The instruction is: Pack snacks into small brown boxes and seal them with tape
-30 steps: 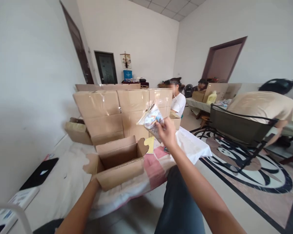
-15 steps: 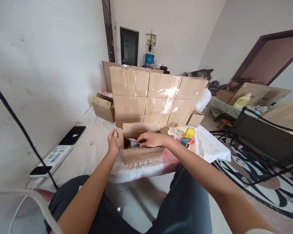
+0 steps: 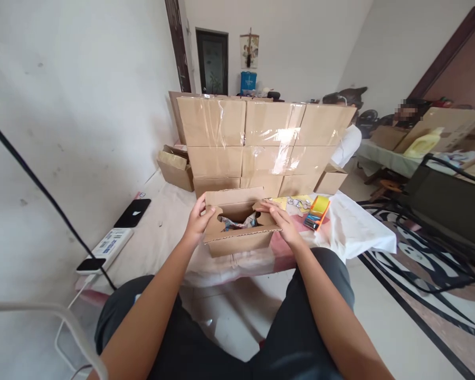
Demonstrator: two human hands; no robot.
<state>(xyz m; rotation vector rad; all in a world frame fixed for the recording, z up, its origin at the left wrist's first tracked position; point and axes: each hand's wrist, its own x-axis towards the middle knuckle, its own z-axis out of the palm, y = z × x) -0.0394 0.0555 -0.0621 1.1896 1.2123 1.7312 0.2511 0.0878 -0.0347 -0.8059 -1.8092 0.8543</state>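
Note:
A small open cardboard box [image 3: 237, 246] stands in front of me at the table's near edge. Its left and right end flaps lean inward, while the long front and back flaps stay raised. Crumpled printed paper [image 3: 239, 222] shows inside; whatever lies beneath is hidden. My left hand [image 3: 198, 219] grips the left end flap, thumb over its inner edge and fingers outside. On the right end flap lies my right hand [image 3: 283, 219], its fingers stretched out flat against the cardboard. An orange tape dispenser [image 3: 317, 212] with yellow tape sits right of the box.
Taped cartons [image 3: 267, 145] form a wall behind the box. Another open carton [image 3: 174, 168] is at back left. On the left lie a black phone [image 3: 133, 213] and a white power strip [image 3: 113, 245]. A person [image 3: 407, 111] is at the far right, beyond a dark chair [image 3: 447, 211].
My right hand has left the paper inside the box and moved onto the right end flap. Both end flaps now lean inward. The view has turned slightly.

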